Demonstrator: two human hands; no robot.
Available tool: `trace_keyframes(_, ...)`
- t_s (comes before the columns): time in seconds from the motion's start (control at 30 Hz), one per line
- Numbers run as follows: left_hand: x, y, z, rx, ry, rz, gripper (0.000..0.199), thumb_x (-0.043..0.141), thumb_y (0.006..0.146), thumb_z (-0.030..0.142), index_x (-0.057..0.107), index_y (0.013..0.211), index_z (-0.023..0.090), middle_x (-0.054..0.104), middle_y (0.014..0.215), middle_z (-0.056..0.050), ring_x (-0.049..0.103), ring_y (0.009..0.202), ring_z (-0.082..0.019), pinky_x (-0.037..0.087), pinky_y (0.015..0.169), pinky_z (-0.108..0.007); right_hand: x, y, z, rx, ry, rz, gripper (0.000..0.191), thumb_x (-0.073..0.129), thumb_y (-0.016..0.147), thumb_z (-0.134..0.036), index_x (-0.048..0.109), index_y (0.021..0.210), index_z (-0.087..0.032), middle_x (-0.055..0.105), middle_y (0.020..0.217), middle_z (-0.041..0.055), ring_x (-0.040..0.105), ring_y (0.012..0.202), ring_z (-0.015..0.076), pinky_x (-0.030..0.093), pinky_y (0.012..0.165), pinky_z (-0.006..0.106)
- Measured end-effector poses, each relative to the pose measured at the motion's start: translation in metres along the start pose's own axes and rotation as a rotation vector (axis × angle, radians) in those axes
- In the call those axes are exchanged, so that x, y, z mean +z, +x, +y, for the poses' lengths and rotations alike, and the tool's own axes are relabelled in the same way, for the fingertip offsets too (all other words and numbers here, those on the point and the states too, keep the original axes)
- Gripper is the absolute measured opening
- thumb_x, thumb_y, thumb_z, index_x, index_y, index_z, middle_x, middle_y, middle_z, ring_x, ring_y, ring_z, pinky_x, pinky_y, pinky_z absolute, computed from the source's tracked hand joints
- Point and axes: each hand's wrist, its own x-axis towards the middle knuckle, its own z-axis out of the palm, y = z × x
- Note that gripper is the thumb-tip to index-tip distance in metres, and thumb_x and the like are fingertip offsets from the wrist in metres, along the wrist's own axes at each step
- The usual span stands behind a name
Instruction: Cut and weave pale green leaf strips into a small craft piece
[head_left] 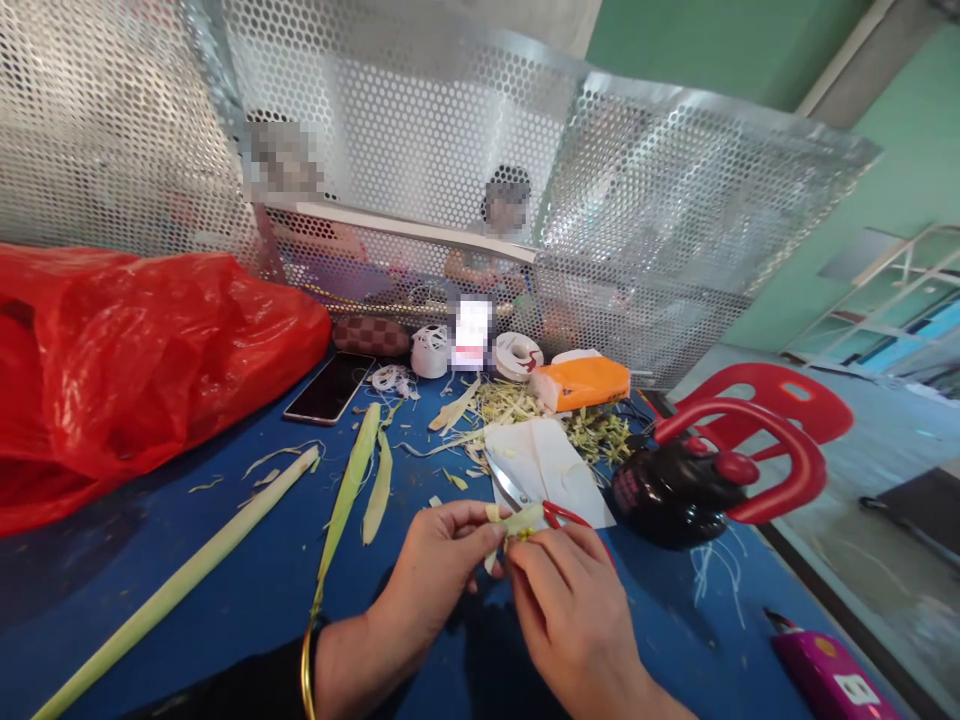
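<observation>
My left hand pinches a small pale green leaf piece between thumb and fingers, just right of the middle of the blue table. At the piece's lower right side, the fingers of my right hand are pressed together on it, with small yellow-green bits showing between the hands. Red-handled scissors lie open on a white paper just beyond my fingers. A long pale green stalk and green leaf strips lie to the left.
A red plastic bag fills the left back. Behind are a dark phone, a ribbon spool, an orange packet and plant shreds. A black-and-red pot stands right, a purple box nearer. People sit behind the perforated screen.
</observation>
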Motion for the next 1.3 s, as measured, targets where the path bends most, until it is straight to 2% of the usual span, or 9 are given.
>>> trace_keyframes(0.1,-0.001,0.0,0.001,0.016,0.019,0.039,0.031,0.067,0.068,0.033,0.072,0.09,0.012,0.058,0.056,0.002,0.045,0.048,-0.008,0.028,0.044,-0.019,0.001,-0.005,0.002,0.099,0.085,-0.01,0.012,0.054,0.088,-0.012,0.061,0.088,-0.021,0.065,0.077,0.0039,0.062,0.071,0.0195,0.045,0.075,0.036)
trace_keyframes(0.27,0.0,-0.002,0.007,0.028,0.052,0.034,0.03,0.064,0.069,0.031,0.072,0.091,0.012,0.057,0.056,0.002,0.043,0.048,-0.007,0.027,0.045,-0.019,0.008,-0.01,0.015,0.486,0.254,0.042,0.008,0.058,0.089,-0.027,0.06,0.093,-0.021,0.065,0.094,0.0076,0.062,0.091,0.0234,0.049,0.078,0.034)
trace_keyframes(0.5,0.001,-0.002,0.006,0.007,0.07,-0.055,0.026,0.065,0.069,0.03,0.072,0.083,0.01,0.065,0.068,-0.004,0.047,0.051,-0.007,0.029,0.045,-0.019,0.01,-0.002,0.016,0.806,0.611,-0.116,0.016,0.062,0.085,-0.035,0.067,0.085,-0.02,0.072,0.083,0.0031,0.065,0.081,0.0203,0.05,0.072,0.026)
trace_keyframes(0.67,-0.002,0.0,0.004,0.02,0.035,-0.073,0.018,0.063,0.071,0.027,0.07,0.075,0.01,0.06,0.063,-0.001,0.046,0.051,-0.007,0.029,0.045,-0.019,0.003,0.002,0.017,0.829,0.649,-0.162,0.019,0.063,0.083,-0.038,0.066,0.08,-0.02,0.069,0.074,0.0008,0.063,0.073,0.0188,0.048,0.067,0.025)
trace_keyframes(0.77,-0.003,0.001,0.005,0.017,0.03,-0.075,0.018,0.063,0.071,0.028,0.069,0.073,0.011,0.062,0.066,-0.002,0.045,0.051,-0.007,0.028,0.044,-0.019,-0.001,0.003,0.022,0.731,0.536,-0.167,0.021,0.061,0.084,-0.038,0.065,0.074,-0.021,0.066,0.071,0.0006,0.061,0.071,0.0185,0.046,0.065,0.025)
trace_keyframes(0.87,-0.002,0.001,0.006,-0.004,0.036,-0.079,0.023,0.065,0.07,0.03,0.07,0.079,0.01,0.064,0.068,-0.003,0.047,0.051,-0.007,0.028,0.045,-0.02,-0.004,0.003,0.024,0.599,0.45,-0.156,0.02,0.06,0.086,-0.033,0.064,0.071,-0.021,0.065,0.072,0.0007,0.06,0.075,0.0187,0.043,0.069,0.026)
trace_keyframes(0.93,-0.002,0.0,0.007,-0.019,0.047,-0.075,0.027,0.066,0.069,0.031,0.071,0.086,0.009,0.064,0.067,-0.002,0.048,0.051,-0.007,0.029,0.045,-0.02,-0.005,0.003,0.024,0.575,0.447,-0.146,0.019,0.058,0.087,-0.03,0.064,0.071,-0.021,0.063,0.072,0.0003,0.059,0.075,0.0177,0.043,0.069,0.025)
trace_keyframes(1.17,-0.002,0.001,0.005,-0.034,0.115,-0.16,0.022,0.063,0.068,0.028,0.071,0.081,0.012,0.066,0.068,-0.002,0.05,0.051,-0.007,0.032,0.046,-0.019,-0.005,0.0,0.024,0.75,0.491,-0.159,0.024,0.055,0.088,-0.035,0.062,0.071,-0.02,0.058,0.063,-0.0022,0.052,0.061,0.0143,0.04,0.057,0.022)
trace_keyframes(1.3,-0.001,0.0,0.006,-0.049,0.121,-0.167,0.017,0.06,0.068,0.024,0.07,0.076,0.013,0.066,0.067,-0.001,0.05,0.051,-0.007,0.033,0.046,-0.019,-0.003,-0.001,0.023,0.755,0.452,-0.151,0.026,0.056,0.087,-0.036,0.062,0.069,-0.019,0.058,0.06,-0.0021,0.053,0.058,0.0143,0.041,0.054,0.021)
